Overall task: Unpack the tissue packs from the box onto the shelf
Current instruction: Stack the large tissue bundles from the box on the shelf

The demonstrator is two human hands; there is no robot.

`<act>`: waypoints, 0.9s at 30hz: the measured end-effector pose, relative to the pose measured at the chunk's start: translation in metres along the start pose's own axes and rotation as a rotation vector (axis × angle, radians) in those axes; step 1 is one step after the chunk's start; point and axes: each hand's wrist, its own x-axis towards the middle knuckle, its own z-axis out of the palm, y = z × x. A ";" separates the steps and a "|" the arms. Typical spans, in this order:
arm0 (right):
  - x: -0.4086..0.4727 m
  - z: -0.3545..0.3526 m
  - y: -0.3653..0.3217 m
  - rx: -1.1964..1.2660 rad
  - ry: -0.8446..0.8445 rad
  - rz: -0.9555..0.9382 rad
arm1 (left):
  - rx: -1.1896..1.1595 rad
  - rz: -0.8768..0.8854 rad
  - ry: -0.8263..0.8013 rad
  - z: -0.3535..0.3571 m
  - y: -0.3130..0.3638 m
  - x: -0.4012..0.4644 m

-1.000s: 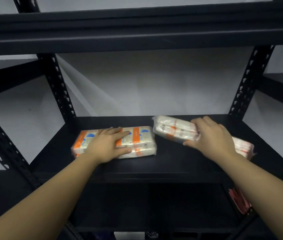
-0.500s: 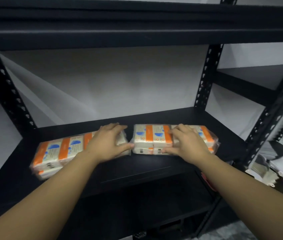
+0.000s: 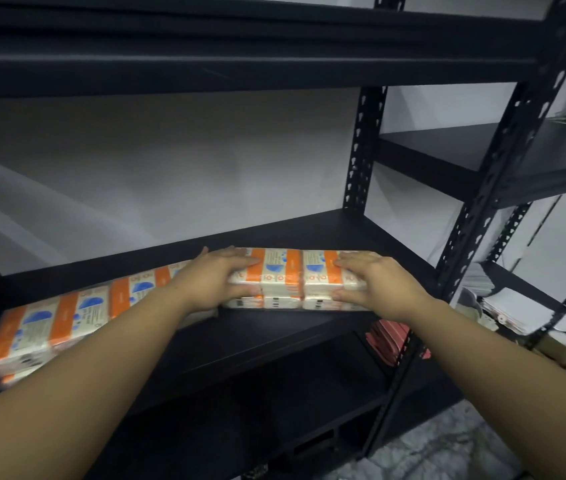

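Tissue pack (image 3: 283, 278) flat, lengthwise along shelf (image 3: 274, 337), between both hands.

A plain pale grey wall (image 3: 177, 161) stood behind a black metal shelving rack with perforated uprights (image 3: 361, 147). To the right, a second black rack of the same kind (image 3: 523, 150) stood against the same wall, with stacked white papers (image 3: 496, 303) on a lower level. At the bottom right lay a mottled grey stone floor (image 3: 447, 448). The light was dim and even.
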 end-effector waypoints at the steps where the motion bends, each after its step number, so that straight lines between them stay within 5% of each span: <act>1: -0.002 0.000 0.000 -0.008 0.001 0.006 | 0.008 0.008 0.006 -0.001 0.000 0.000; 8: -0.020 0.002 -0.008 -0.105 0.054 0.134 | 0.071 -0.022 0.215 0.000 0.013 0.002; 20: -0.012 -0.003 -0.060 -0.309 0.035 0.341 | 0.139 -0.095 0.177 0.005 0.018 -0.028; 27: 0.026 0.001 -0.074 -0.198 -0.087 0.065 | 0.126 0.045 0.108 0.037 0.057 -0.035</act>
